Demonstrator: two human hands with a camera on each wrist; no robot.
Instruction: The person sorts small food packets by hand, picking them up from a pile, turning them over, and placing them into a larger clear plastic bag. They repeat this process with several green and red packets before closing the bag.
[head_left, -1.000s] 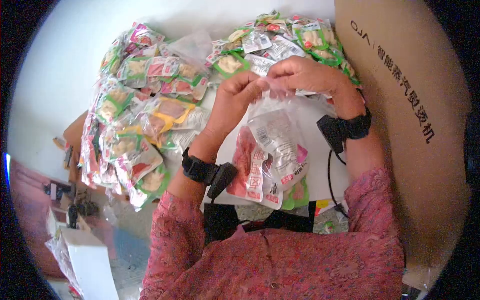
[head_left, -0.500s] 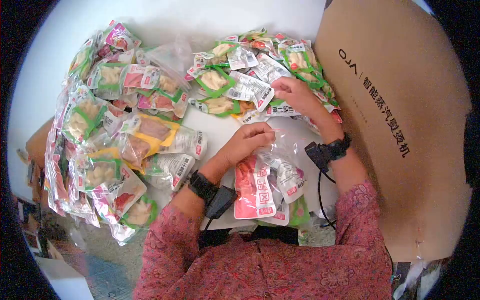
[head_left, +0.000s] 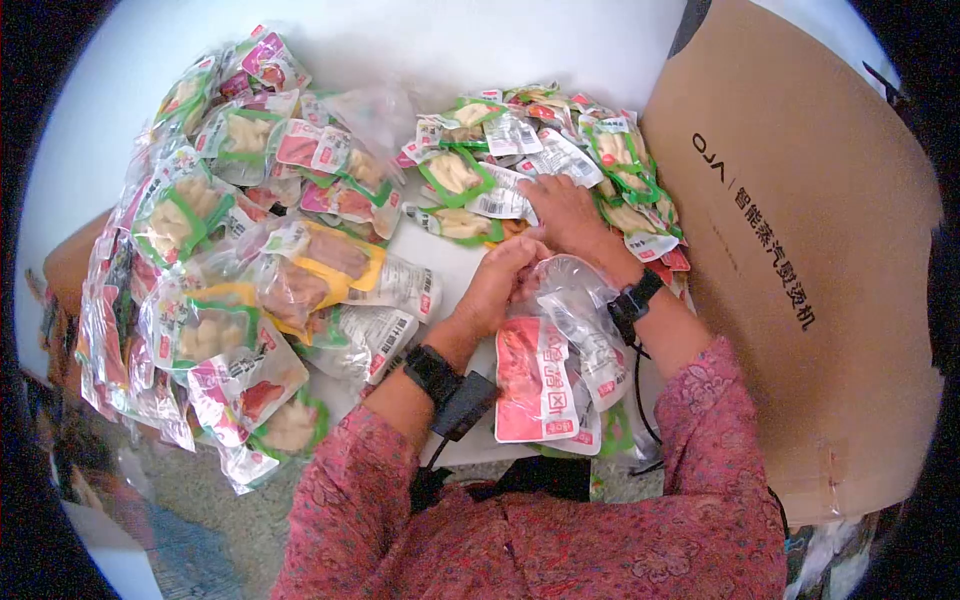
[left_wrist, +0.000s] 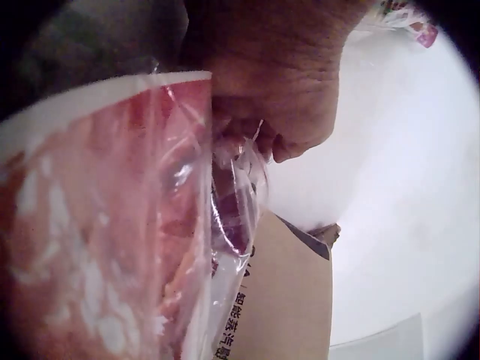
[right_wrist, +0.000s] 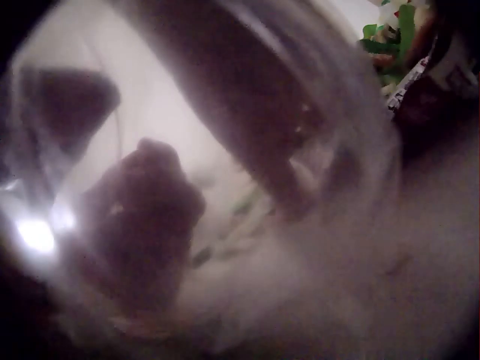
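Note:
My left hand pinches the gathered top edge of a clear plastic bag, its fingers curled in. Inside the bag lie a red and white food packet, silver-white packets and a green-edged one. Seen from the left wrist, the red packet fills the near side below the hand. My right hand rests palm down on the right-hand pile, fingers reaching onto a white printed packet; its fingertips are partly hidden. Clear film of the bag blurs the right wrist view.
A large heap of bagged food packets covers the left of the white table. Farther back on the right is a pile of loose green-edged packets. A tall cardboard box stands along the right side.
Both hands were together at the bag's top; then the right hand parted toward the right-hand pile and now lies lower on it. The left hand keeps hold of the bag, which has been lowered.

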